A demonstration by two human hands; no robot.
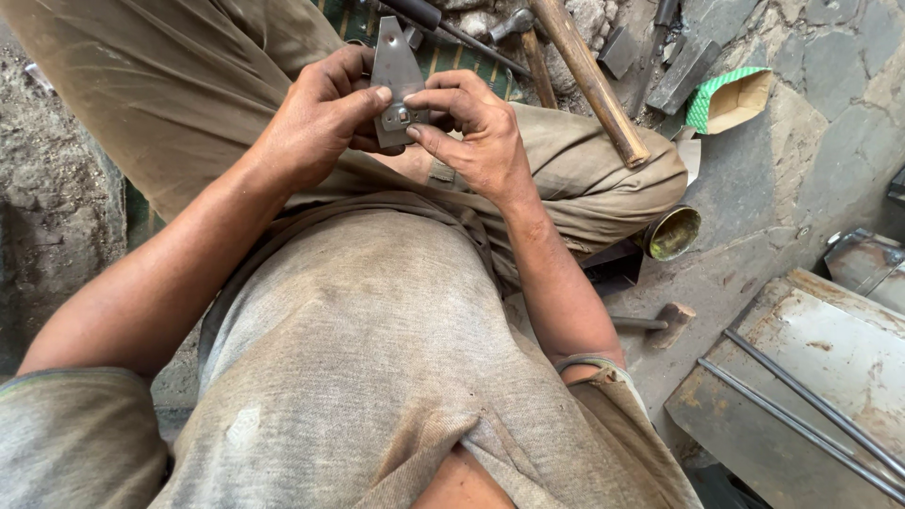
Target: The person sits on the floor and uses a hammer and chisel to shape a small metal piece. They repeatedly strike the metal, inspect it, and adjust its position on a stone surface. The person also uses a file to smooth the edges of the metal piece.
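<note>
dusty grey shirt point(377, 358) filled the near view. above the lap, the left hand point(316, 123) and right hand point(476, 132) each had a grip clenched on a tapered metal hinge plate point(394, 80), fingertips at its small latch. hammers point(584, 75) lay on the stone floor point(754, 188) beyond. fitting seemed underway; steady, fine fingerwork was needed.

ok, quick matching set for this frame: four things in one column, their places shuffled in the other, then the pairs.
1. metal plate
2. wooden handle
3. brass cup
4. green-edged box

a. on its side by the right knee
b. on the stone floor, open, top right
c. held in left hand and right hand
d. leaning across the right thigh

Pairs: 1-c, 2-d, 3-a, 4-b
</note>
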